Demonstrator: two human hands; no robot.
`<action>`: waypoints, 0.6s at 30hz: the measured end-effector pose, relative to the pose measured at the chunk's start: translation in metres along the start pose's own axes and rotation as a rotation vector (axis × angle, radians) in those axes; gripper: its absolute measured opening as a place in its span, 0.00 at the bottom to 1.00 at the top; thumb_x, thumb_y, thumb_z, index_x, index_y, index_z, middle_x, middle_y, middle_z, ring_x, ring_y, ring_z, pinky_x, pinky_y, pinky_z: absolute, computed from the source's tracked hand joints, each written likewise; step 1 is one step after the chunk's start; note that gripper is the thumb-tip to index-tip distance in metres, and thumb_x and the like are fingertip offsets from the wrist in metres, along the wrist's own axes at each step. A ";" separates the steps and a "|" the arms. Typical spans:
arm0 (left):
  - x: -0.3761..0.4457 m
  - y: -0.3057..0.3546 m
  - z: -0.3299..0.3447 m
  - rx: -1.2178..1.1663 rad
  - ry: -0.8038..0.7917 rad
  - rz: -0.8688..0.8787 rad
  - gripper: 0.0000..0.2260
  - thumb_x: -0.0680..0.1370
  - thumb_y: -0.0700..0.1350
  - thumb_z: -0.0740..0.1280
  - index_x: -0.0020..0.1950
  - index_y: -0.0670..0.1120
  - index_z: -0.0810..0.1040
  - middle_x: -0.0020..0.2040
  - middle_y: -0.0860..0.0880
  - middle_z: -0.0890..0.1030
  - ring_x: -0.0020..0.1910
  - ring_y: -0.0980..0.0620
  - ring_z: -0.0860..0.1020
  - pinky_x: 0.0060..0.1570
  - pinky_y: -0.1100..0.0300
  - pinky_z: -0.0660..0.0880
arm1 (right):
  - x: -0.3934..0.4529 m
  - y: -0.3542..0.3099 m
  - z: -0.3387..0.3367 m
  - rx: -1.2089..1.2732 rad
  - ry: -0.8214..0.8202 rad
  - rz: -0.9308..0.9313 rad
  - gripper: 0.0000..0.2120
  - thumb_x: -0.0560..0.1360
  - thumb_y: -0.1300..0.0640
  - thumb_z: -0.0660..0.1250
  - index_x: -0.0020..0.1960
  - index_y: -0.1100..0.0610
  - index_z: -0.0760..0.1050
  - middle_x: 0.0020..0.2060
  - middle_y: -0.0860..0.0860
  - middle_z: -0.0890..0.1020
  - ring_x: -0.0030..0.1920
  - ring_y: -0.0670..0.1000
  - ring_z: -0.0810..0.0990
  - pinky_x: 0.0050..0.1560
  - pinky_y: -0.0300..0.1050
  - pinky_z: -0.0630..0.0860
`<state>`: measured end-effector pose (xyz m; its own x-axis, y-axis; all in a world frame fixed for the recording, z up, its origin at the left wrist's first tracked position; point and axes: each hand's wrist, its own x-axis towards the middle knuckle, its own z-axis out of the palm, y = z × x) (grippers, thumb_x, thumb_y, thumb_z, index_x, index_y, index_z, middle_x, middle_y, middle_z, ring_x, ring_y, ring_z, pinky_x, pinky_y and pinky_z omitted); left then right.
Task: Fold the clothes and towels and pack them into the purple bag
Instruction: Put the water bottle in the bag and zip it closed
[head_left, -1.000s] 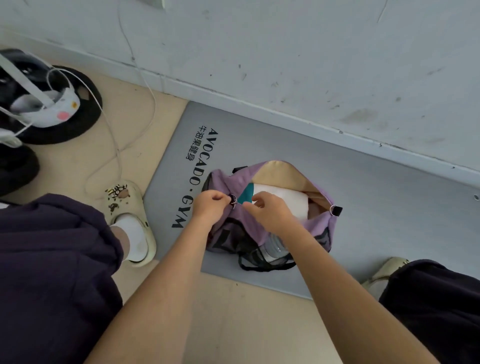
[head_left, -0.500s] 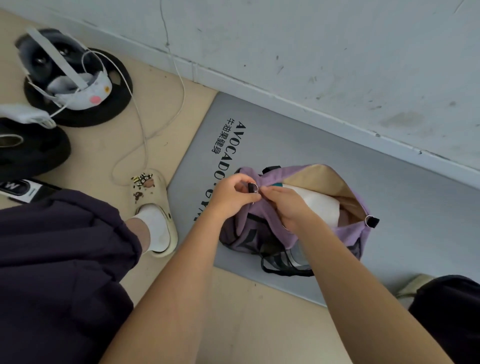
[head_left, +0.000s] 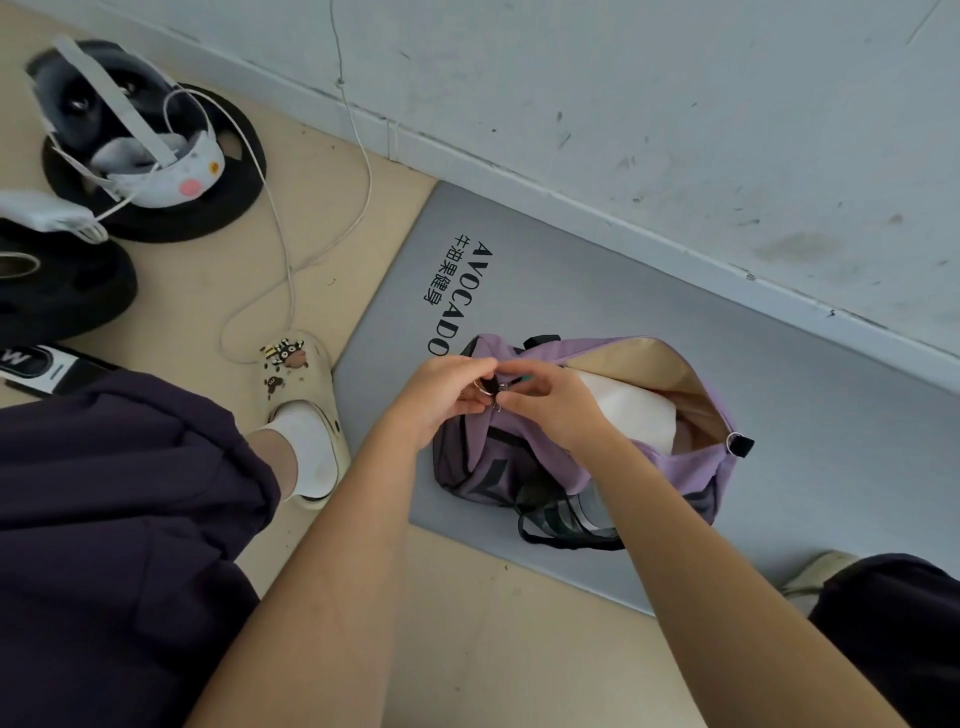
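A grey mat (head_left: 597, 270) printed "AVOCADO" lies along the wall at centre; a headset (head_left: 130, 140) rests on a black disc (head_left: 228, 208) at upper left; a white cable (head_left: 283, 249) loops toward a cream clog (head_left: 298, 374).

Scuffed gym corner, nothing fancy

Pale grey wall (head_left: 675, 104) is all marks and scratches, beige floor (head_left: 197, 291) below it, grey mat (head_left: 597, 291) printed AVOCADO along the skirting, 2 black weight plates (head_left: 171, 208) and a white cable (head_left: 280, 234) off left.

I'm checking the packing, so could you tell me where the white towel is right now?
The white towel lies inside the open purple bag, right of centre on the grey mat, just right of both hands.
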<state>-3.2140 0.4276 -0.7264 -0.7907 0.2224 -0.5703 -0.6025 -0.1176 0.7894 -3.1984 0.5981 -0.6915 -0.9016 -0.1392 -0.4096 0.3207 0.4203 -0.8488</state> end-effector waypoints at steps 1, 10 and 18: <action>0.000 -0.001 0.000 0.040 -0.001 0.016 0.05 0.75 0.44 0.72 0.43 0.45 0.79 0.38 0.47 0.82 0.37 0.53 0.82 0.40 0.62 0.79 | 0.000 0.000 0.001 -0.012 -0.004 -0.009 0.14 0.73 0.61 0.73 0.56 0.48 0.79 0.43 0.49 0.85 0.46 0.45 0.83 0.49 0.33 0.76; 0.001 0.007 -0.005 0.104 0.036 0.035 0.10 0.76 0.38 0.71 0.55 0.45 0.78 0.42 0.50 0.78 0.36 0.56 0.77 0.41 0.61 0.79 | 0.008 0.001 0.010 -0.074 0.087 0.041 0.10 0.71 0.62 0.74 0.48 0.53 0.76 0.41 0.53 0.83 0.39 0.45 0.79 0.42 0.32 0.73; 0.007 -0.002 -0.010 0.236 0.051 -0.060 0.05 0.73 0.44 0.76 0.46 0.45 0.82 0.29 0.56 0.77 0.29 0.60 0.74 0.36 0.61 0.78 | 0.005 0.006 0.008 0.266 0.034 0.108 0.07 0.72 0.67 0.72 0.46 0.57 0.80 0.40 0.54 0.85 0.44 0.49 0.83 0.52 0.38 0.77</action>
<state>-3.2189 0.4193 -0.7344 -0.7624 0.1721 -0.6238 -0.6112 0.1251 0.7815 -3.1984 0.5926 -0.7009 -0.8659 -0.0749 -0.4947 0.4762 0.1801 -0.8607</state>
